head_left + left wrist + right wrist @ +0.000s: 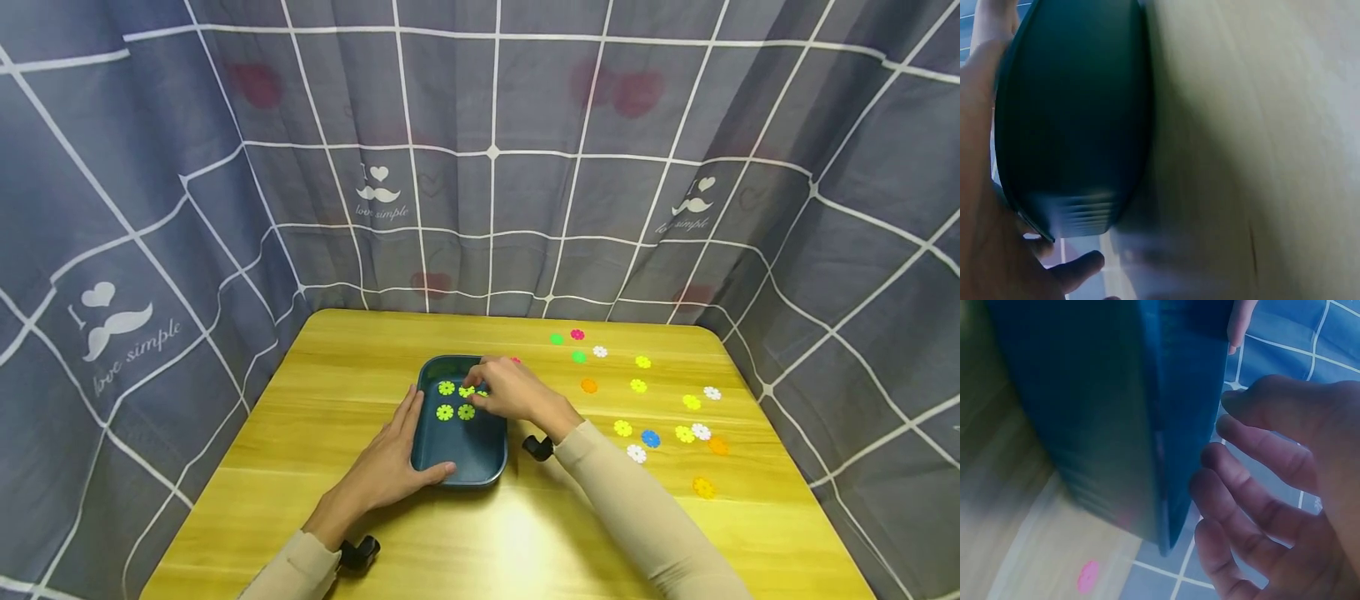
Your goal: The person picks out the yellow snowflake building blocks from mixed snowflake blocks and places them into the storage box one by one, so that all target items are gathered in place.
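A dark blue-green rectangular tray sits on the wooden table. Several yellow-green flower-shaped pieces lie inside it, in rough rows; some are partly hidden by my right hand. My left hand rests against the tray's left side, its fingers stretched along the rim and its thumb reaching over the near left corner. My right hand is over the tray's far right part, with bent fingertips close to a yellow-green flower piece. In the right wrist view, thumb and index finger stand slightly apart with nothing visible between them.
Loose flower pieces are scattered on the table's right side, among them a blue one, an orange one, a white one and a green one. A grey checked curtain surrounds the table.
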Available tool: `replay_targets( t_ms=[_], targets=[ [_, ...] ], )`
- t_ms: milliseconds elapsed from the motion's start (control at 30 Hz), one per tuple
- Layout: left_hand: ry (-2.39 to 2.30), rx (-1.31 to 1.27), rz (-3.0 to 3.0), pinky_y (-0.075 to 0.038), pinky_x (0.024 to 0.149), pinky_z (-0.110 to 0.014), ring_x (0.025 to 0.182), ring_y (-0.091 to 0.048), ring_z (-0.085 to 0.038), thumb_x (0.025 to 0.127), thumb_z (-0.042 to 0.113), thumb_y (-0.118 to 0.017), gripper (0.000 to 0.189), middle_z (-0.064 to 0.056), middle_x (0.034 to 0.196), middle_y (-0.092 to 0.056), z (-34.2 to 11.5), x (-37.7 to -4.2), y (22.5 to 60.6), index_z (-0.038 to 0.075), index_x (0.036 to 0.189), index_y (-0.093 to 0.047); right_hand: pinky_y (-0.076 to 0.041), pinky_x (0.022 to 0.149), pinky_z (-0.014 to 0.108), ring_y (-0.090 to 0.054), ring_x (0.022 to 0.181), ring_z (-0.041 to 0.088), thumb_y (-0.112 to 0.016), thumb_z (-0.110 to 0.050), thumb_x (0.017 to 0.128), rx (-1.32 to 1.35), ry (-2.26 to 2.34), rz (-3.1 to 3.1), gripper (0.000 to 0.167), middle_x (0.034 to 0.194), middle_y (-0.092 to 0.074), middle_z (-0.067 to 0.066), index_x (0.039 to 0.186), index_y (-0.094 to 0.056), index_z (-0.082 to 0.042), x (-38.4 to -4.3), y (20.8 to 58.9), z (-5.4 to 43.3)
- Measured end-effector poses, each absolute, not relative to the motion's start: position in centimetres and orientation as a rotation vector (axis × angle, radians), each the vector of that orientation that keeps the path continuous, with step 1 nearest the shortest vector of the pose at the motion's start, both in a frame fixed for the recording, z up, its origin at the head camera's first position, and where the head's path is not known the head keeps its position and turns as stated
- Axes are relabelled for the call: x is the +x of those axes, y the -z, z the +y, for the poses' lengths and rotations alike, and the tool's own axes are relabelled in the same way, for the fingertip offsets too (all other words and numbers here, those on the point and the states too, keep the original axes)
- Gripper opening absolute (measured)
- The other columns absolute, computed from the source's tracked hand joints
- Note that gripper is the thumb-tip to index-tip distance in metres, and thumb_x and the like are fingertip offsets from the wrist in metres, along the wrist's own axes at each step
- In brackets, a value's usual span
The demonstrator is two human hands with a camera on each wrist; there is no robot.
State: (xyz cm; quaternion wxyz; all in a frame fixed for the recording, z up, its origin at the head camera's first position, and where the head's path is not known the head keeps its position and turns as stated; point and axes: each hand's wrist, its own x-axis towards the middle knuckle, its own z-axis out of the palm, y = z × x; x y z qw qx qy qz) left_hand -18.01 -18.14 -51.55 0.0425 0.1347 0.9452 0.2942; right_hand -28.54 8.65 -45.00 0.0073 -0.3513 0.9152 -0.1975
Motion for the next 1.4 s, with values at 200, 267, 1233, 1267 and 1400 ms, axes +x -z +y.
replay_targets(
  t_ms=[200,267,1233,1267,1400],
  targets=[
    [-1.042,0.334,2.825,-0.045,0.129,-0.080,0.174,-0.039,-0.054,0.104,0.069,-0.081,0.126,-0.015,0.199,-0.008,-17.7,-17.1,51.7,0.018,0.190,-0.005,-0.068,0.090,0.038,-0.080,0.104,0.022,-0.086,-0.020,0.106,-1.082,0.628,2.897,0.019,0.121,-0.084,0.005,0.123,-0.090,-0.013,-27.5,45.9,9.8],
    [-1.088,0.311,2.795,-0.045,0.129,-0.079,0.174,-0.038,-0.054,0.104,0.067,-0.081,0.126,-0.019,0.198,-0.011,-17.5,-16.8,52.0,0.017,0.190,-0.003,-0.068,0.089,0.037,-0.079,0.103,0.022,-0.085,-0.020,0.107,-1.075,0.643,2.897,0.018,0.122,-0.084,0.005,0.123,-0.090,-0.013,-27.2,46.3,10.2],
    [-1.249,0.210,2.764,-0.036,0.137,-0.076,0.176,-0.033,-0.053,0.105,0.047,-0.087,0.124,-0.025,0.195,-0.018,-16.5,-17.2,52.7,0.022,0.190,-0.001,-0.068,0.097,0.042,-0.079,0.108,0.025,-0.083,-0.020,0.109,-1.103,0.790,2.934,0.019,0.125,-0.082,0.003,0.127,-0.087,-0.014,-25.7,47.1,15.3],
    [-1.248,0.212,2.765,-0.036,0.137,-0.077,0.176,-0.033,-0.054,0.105,0.047,-0.088,0.124,-0.025,0.195,-0.018,-16.5,-17.2,52.6,0.022,0.190,-0.001,-0.068,0.097,0.042,-0.079,0.108,0.026,-0.083,-0.019,0.109,-1.101,0.790,2.938,0.019,0.125,-0.082,0.003,0.127,-0.087,-0.014,-25.6,47.1,15.5],
    [-1.251,0.222,2.775,-0.037,0.136,-0.077,0.176,-0.034,-0.054,0.104,0.047,-0.088,0.125,-0.025,0.194,-0.019,-16.5,-17.2,52.5,0.022,0.190,-0.002,-0.068,0.095,0.043,-0.081,0.106,0.030,-0.083,-0.018,0.109,-1.093,0.813,2.954,0.020,0.124,-0.083,0.004,0.128,-0.087,-0.013,-25.4,47.2,16.4]
  ],
)
